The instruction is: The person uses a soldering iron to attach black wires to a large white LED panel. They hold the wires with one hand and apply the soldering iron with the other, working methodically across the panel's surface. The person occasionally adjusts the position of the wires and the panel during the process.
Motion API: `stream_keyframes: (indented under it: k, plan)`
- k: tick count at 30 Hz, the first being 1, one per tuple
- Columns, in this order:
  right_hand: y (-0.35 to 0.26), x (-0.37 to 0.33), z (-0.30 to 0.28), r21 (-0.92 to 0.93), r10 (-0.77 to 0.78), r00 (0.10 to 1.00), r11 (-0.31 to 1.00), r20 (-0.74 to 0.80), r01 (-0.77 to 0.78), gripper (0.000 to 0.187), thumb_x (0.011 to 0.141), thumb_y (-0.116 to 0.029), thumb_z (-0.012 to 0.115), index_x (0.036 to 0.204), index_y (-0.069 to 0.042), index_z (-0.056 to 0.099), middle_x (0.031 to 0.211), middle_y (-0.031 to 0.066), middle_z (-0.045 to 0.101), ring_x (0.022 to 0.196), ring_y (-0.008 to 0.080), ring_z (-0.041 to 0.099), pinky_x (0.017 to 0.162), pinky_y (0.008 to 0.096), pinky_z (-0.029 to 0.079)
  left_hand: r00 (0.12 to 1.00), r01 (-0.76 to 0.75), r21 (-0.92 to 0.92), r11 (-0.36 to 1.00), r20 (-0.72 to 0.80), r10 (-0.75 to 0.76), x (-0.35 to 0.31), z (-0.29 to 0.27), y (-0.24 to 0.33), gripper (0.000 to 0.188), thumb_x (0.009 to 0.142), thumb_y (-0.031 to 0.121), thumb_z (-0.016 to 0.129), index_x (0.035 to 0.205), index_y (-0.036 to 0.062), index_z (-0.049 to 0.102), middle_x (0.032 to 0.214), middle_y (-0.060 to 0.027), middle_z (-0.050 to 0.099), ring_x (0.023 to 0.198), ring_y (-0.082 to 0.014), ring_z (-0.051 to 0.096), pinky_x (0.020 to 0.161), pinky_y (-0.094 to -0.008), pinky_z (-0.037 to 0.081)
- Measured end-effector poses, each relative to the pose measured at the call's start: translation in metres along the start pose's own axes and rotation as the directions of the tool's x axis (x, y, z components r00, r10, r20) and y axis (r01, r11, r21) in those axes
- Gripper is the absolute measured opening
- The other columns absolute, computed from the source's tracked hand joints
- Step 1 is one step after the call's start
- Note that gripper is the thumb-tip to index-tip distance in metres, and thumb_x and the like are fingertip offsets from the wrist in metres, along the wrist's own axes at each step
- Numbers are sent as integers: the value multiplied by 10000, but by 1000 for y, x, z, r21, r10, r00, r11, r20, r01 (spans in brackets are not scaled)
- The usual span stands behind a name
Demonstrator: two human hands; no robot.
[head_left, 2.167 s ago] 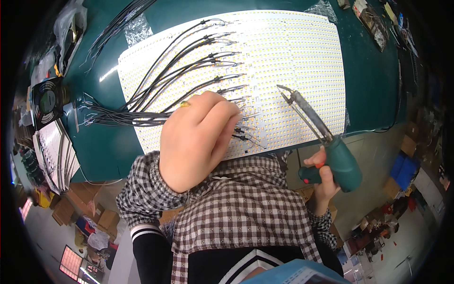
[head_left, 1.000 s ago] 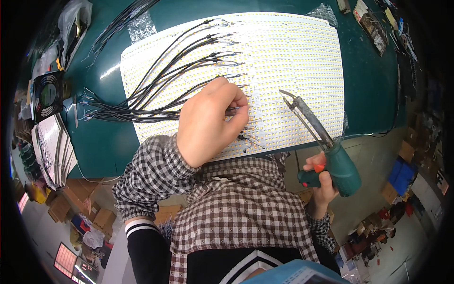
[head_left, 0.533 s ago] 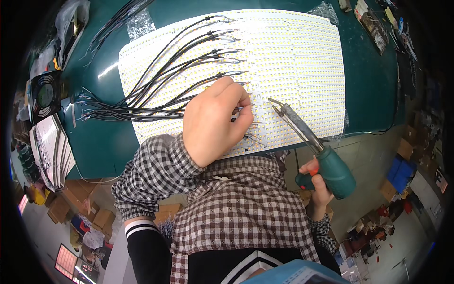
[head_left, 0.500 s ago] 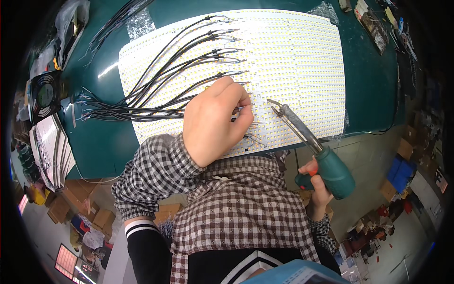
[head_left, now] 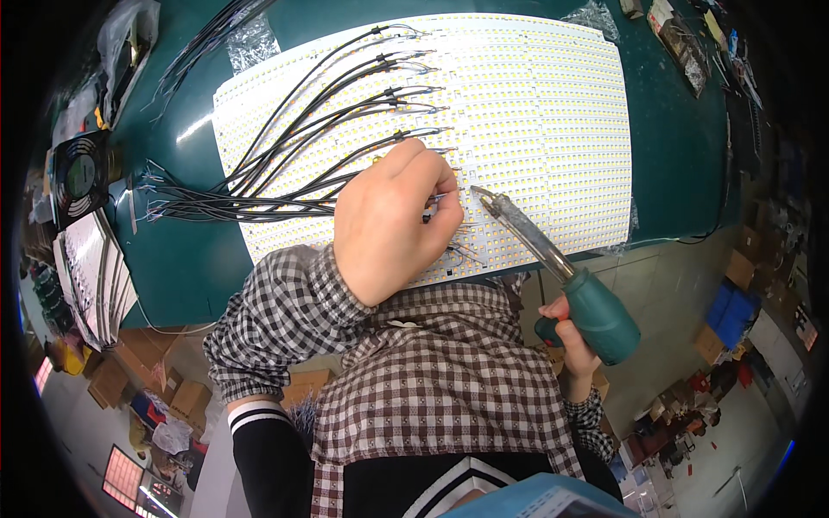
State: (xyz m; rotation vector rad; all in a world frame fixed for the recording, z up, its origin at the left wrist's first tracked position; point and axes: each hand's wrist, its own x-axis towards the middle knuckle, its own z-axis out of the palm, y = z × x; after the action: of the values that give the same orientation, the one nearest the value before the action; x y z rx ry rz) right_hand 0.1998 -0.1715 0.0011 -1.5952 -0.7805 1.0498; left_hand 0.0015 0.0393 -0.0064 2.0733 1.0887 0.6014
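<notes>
A broad white LED board [head_left: 579, 112] lies on the green table, covered in rows of small yellowish chips. Several black cables [head_left: 294, 138] run across its left half, their thin wire ends pointing toward the middle. My left hand [head_left: 393, 224] rests over the board with thumb and forefinger pinched on a black cable's wire end, mostly hidden by the fingers. From the right, my right hand [head_left: 577, 350] grips a green soldering gun [head_left: 603, 318] by its handle. Its metal tip is over the board, just right of my left fingertips; whether it touches cannot be told.
A black fan [head_left: 82, 177] stands at the table's left edge, above a stack of white panels [head_left: 91, 272]. More cables [head_left: 207, 52] lie at the far left beside a clear plastic bag [head_left: 129, 39]. Clutter lines the far right edge. Cardboard boxes [head_left: 186, 401] sit on the floor.
The soldering gun and my right hand have shifted left, bringing the tip closer to my left fingertips. My left hand has stayed almost still.
</notes>
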Motion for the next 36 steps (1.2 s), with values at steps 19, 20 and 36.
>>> stream_keyframes:
  k: [19, 20, 36]
  plan:
    - [-6, 1, 6, -141, 13, 1000, 990, -9, -15, 228, 728, -175, 829, 858, -12, 737, 829, 74, 715, 755, 196, 638, 702, 318, 504, 1000, 18, 11, 1000, -1, -18, 0, 0, 2, 107, 735, 3, 685, 774, 44, 594, 738, -61, 563, 599, -189, 572, 534, -298, 464]
    - [-5, 2, 7, -119, 3, 1000, 993, -18, -5, 233, 734, -186, 828, 859, -13, 736, 828, 73, 713, 748, 193, 635, 693, 314, 503, 1000, 25, 9, 1000, 1, -25, 0, 0, 2, 107, 736, 2, 685, 774, 43, 593, 739, -61, 563, 596, -186, 571, 533, -298, 464]
    - [-5, 3, 0, -52, -56, 998, 997, -16, 55, 377, 849, -234, 726, 1036, 81, 636, 860, 130, 668, 787, 216, 653, 706, 328, 542, 961, -273, 145, 951, -12, 277, -11, -28, 3, 148, 763, 66, 735, 862, 81, 626, 816, -59, 568, 771, -260, 574, 643, -353, 460]
